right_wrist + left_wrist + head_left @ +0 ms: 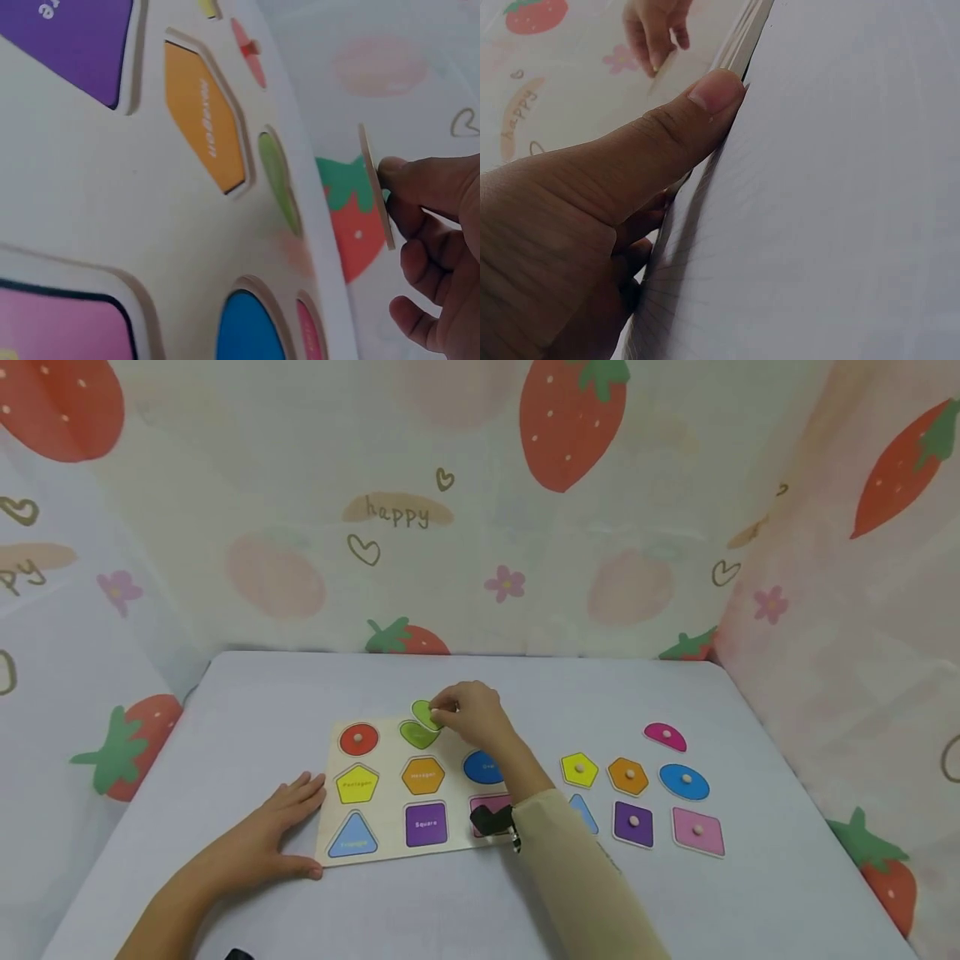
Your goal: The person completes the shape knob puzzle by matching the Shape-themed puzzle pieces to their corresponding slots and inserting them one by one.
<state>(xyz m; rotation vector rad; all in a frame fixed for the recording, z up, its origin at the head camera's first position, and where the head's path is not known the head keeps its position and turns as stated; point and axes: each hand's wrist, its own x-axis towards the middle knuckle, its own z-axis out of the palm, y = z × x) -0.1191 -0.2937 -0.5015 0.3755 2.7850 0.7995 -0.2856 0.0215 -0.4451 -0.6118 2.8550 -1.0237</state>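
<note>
My right hand (476, 717) pinches a green heart puzzle piece (422, 713) over the back of the wooden shape board (386, 753). The piece overlaps the board's green heart recess (417, 737) in the head view. From the right wrist, that heart piece (376, 187) appears edge-on, tilted and raised off the board, thumb and fingers at its knob side. At the board's left edge rests my left hand (273, 831), fingers extended and thumb apart. The left wrist view shows its thumb (716, 91) against the board's side. A red circle piece (367, 747) sits in its recess.
Right of the board lie several knobbed pieces: a yellow pentagon (573, 777), orange hexagon (622, 785), magenta semicircle (660, 739), blue oval (678, 789), purple square (626, 835) and pink rectangle (708, 843). My right forearm partly covers a blue triangle (583, 814). Strawberry-print cloth (480, 543) surrounds the white table.
</note>
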